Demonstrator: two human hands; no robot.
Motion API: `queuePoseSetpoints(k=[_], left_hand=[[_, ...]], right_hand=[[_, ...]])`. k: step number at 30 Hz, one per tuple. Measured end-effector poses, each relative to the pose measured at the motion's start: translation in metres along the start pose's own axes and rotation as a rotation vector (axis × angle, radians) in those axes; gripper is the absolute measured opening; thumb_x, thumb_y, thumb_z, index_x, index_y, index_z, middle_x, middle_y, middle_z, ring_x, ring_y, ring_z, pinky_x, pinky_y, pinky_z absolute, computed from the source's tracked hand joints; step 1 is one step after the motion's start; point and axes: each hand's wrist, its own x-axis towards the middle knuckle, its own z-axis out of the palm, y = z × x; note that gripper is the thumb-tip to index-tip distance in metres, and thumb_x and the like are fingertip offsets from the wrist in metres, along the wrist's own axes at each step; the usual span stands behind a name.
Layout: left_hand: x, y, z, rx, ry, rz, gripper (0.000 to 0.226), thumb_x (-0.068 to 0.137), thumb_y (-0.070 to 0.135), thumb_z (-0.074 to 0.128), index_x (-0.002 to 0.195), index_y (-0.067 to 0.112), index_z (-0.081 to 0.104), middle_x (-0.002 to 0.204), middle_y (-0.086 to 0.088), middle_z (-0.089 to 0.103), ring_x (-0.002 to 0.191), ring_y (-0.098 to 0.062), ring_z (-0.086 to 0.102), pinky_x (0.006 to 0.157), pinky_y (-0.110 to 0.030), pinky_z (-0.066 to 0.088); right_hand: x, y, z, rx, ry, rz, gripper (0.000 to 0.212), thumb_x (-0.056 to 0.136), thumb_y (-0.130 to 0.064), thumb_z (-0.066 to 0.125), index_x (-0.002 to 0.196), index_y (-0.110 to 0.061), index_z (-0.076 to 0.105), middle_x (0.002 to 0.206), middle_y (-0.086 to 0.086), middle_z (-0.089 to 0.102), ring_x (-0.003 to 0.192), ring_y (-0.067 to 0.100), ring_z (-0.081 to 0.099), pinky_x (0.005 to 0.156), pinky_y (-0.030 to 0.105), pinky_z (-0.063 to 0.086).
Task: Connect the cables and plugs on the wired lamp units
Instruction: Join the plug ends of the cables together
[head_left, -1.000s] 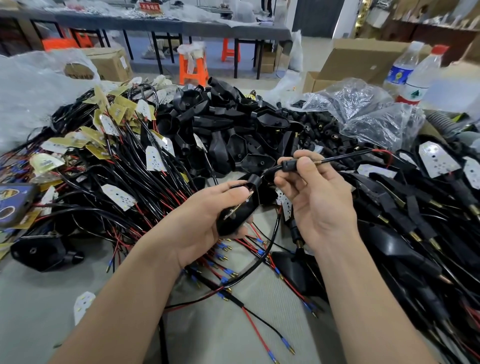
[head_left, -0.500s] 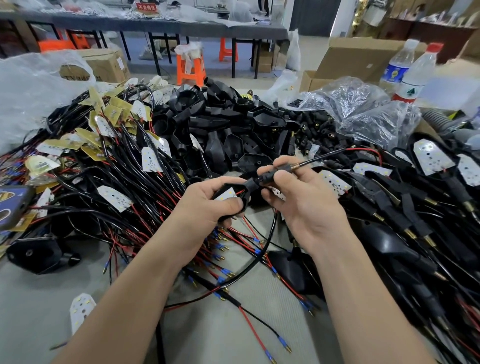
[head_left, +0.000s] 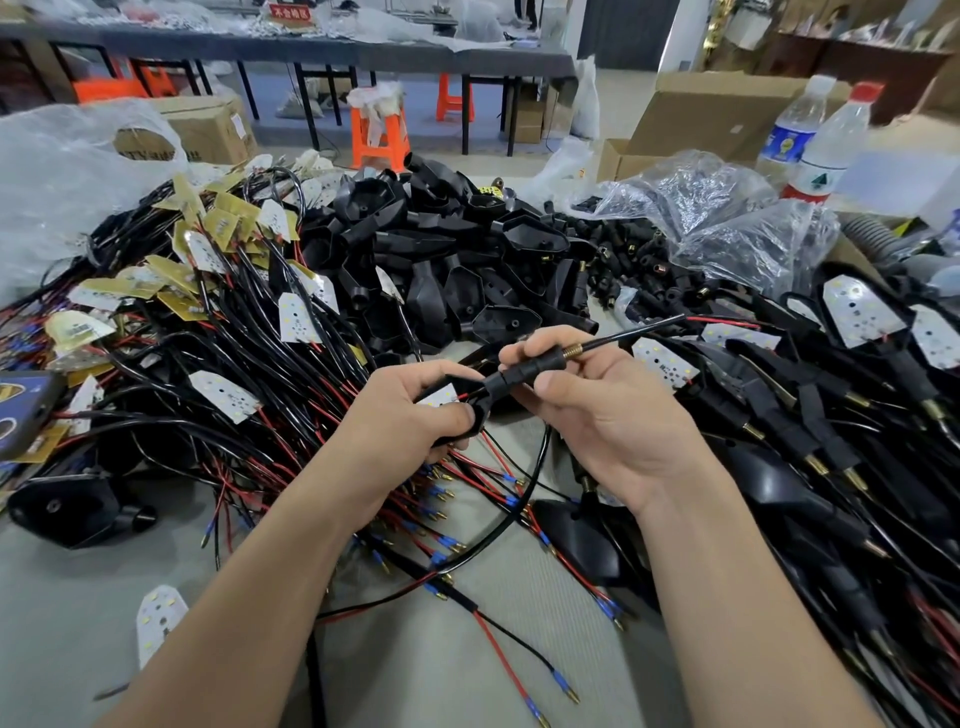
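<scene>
"Could any writing be read there?"

"A red sign (head_left: 290, 11) on the far table (head_left: 208, 48) bore white Chinese characters, seemingly 不合格区."

"And the cardboard box (head_left: 208, 130) on the left?"

"Its dark print showed through a plastic bag (head_left: 62, 156). Only 'TY' came out, and the rest was blurred."

"The bottles?"

"One bottle (head_left: 787, 140) wore a blue label, while the red-capped bottle (head_left: 826, 166) had a white label with a green mark. The wording on both was too small to read."

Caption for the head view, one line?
The left hand grips a black lamp housing while the right hand pinches a black stem at its neck, among piles of wired lamp units.
</scene>
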Motion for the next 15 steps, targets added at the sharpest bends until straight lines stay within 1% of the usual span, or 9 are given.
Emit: queuePoseSetpoints(k=[3, 5, 9, 12, 15], left_hand=[[-0.0018, 0.0022, 0.0027, -0.041, 0.04, 0.006, 0.024, 0.078, 0.008, 0.07, 0.096, 0.02, 0.08, 0.07, -0.008, 0.066, 0.06, -0.019, 0.058, 0.048, -0.019, 0.042], [-0.0025, 0.0043, 0.0031, -0.05, 0.069, 0.013, 0.025, 0.073, 0.013, 0.069, 0.091, 0.024, 0.081, 0.069, -0.004, 0.069, 0.059, -0.018, 0.06, 0.049, -0.018, 0.044], [-0.0027, 0.0049, 0.0016, -0.052, 0.061, 0.023, 0.025, 0.068, 0.012, 0.068, 0.085, 0.026, 0.081, 0.064, -0.005, 0.068, 0.055, -0.017, 0.06, 0.045, -0.019, 0.04], [-0.0031, 0.0039, 0.0013, -0.049, 0.085, 0.041, 0.027, 0.063, 0.01, 0.066, 0.083, 0.022, 0.081, 0.063, -0.004, 0.069, 0.052, -0.016, 0.063, 0.044, -0.017, 0.041], [-0.0026, 0.0031, 0.0018, -0.068, 0.147, 0.057, 0.03, 0.058, 0.009, 0.062, 0.079, 0.018, 0.08, 0.062, -0.005, 0.068, 0.051, -0.019, 0.065, 0.042, -0.017, 0.042]], right_hand=[[-0.0002, 0.0011, 0.003, 0.02, -0.025, 0.011, 0.031, 0.085, 0.019, 0.054, 0.092, -0.01, 0.066, 0.101, 0.012, 0.074, 0.099, 0.023, 0.072, 0.097, 0.039, 0.055], [-0.0009, 0.0004, 0.0037, 0.026, -0.039, 0.017, 0.031, 0.082, 0.018, 0.057, 0.088, -0.011, 0.068, 0.103, 0.013, 0.074, 0.1, 0.025, 0.072, 0.095, 0.04, 0.056], [-0.0031, -0.0026, 0.0011, 0.044, -0.066, 0.065, 0.038, 0.076, 0.022, 0.056, 0.077, -0.012, 0.074, 0.105, 0.018, 0.074, 0.103, 0.031, 0.072, 0.095, 0.043, 0.058], [-0.0037, -0.0029, 0.0, 0.078, -0.074, 0.111, 0.041, 0.075, 0.025, 0.051, 0.078, -0.007, 0.075, 0.108, 0.025, 0.073, 0.106, 0.038, 0.072, 0.09, 0.044, 0.06], [-0.0033, -0.0008, 0.0015, 0.073, -0.074, 0.126, 0.043, 0.078, 0.026, 0.048, 0.08, -0.007, 0.075, 0.113, 0.026, 0.072, 0.109, 0.04, 0.07, 0.092, 0.046, 0.059]])
